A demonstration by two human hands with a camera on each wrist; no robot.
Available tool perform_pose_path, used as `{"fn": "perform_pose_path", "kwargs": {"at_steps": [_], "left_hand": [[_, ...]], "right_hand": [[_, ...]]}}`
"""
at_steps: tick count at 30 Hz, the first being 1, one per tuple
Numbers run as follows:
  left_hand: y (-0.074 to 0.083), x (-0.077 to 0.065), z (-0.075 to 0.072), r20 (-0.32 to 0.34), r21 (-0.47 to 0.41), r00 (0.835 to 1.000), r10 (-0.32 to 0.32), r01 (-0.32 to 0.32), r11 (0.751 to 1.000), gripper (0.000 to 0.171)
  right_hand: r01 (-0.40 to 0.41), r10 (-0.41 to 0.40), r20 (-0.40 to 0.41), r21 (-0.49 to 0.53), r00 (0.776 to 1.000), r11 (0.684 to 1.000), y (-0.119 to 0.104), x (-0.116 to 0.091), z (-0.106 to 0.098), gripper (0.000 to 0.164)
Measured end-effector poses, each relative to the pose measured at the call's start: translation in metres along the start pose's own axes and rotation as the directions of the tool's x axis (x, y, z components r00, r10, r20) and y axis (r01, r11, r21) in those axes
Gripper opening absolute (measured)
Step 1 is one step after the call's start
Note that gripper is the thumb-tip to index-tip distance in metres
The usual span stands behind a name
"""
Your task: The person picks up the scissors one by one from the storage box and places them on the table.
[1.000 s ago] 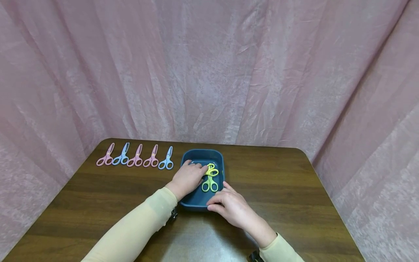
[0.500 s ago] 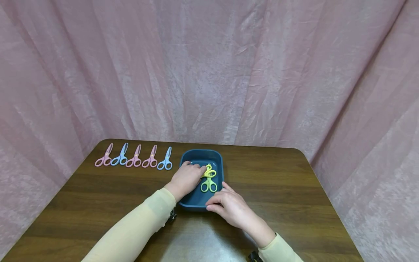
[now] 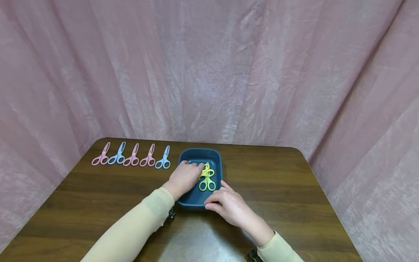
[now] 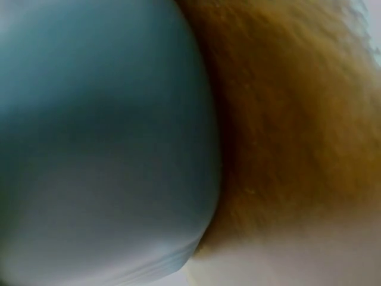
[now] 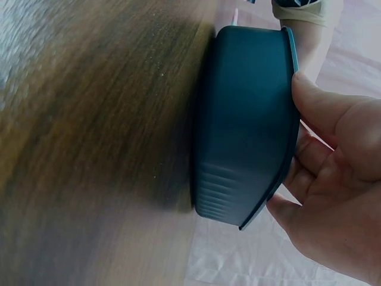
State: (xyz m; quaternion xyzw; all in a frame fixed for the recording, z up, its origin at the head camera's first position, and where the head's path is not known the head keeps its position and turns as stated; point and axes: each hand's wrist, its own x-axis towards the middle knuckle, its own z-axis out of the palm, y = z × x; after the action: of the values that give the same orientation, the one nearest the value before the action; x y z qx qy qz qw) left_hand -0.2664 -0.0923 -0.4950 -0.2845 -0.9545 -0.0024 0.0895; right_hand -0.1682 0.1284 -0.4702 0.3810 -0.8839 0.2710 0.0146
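Note:
In the head view a dark blue plastic bin (image 3: 193,201) stands on the table. My left hand (image 3: 184,176) reaches down into it, with thumb and fingers at a pair of yellow scissors (image 3: 207,173), part of which the hand covers. Under these, handles toward me, lies a pair of green scissors (image 3: 207,185). My right hand (image 3: 227,207) holds the bin's near right corner; the right wrist view has the thumb on the rim and the other fingers over the far side of it. The left wrist view shows only the bin's outer wall (image 4: 113,131), blurred.
Left of the bin, several scissors lie in a row along the table's back: pink scissors (image 3: 100,157) at the far left, blue scissors (image 3: 163,162) nearest the bin, pink and blue between. Pink curtains (image 3: 209,72) hang behind the wooden table (image 3: 268,182).
The yellow scissors have turned and shifted slightly left over the green ones, by my left hand. My right hand stays on the bin's corner. The whole head view has drifted slightly.

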Motion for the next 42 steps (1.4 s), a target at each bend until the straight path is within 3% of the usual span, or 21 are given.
{"fn": "perform_pose_path", "kwargs": {"at_steps": [5, 16, 23, 32, 42], "left_hand": [[0.0, -0.001, -0.002, -0.038, -0.007, 0.999, 0.017, -0.017, 1.0, 0.021], [-0.001, -0.003, -0.004, -0.037, -0.016, 0.999, 0.005, -0.006, 1.0, 0.02], [-0.001, -0.002, -0.006, -0.043, -0.029, 0.999, -0.004, 0.002, 1.0, 0.011], [-0.001, 0.001, -0.006, -0.039, -0.061, 0.999, -0.023, 0.021, 0.998, 0.016], [0.003, -0.006, -0.012, -0.057, -0.117, 0.998, -0.027, 0.021, 0.993, 0.021]], "right_hand": [[0.013, -0.013, -0.01, -0.011, 1.0, 1.0, 0.0, 0.0, 0.0, 0.006], [0.023, -0.023, -0.007, -0.013, 1.0, 1.0, -0.001, 0.0, 0.0, 0.007], [0.02, -0.02, 0.007, -0.018, 1.0, 1.0, -0.002, -0.001, -0.002, 0.008], [0.001, -0.001, 0.02, -0.005, 1.0, 1.0, -0.001, 0.0, -0.003, 0.009], [0.011, -0.01, 0.022, -0.002, 1.0, 1.0, -0.004, -0.005, -0.002, 0.009]]}}
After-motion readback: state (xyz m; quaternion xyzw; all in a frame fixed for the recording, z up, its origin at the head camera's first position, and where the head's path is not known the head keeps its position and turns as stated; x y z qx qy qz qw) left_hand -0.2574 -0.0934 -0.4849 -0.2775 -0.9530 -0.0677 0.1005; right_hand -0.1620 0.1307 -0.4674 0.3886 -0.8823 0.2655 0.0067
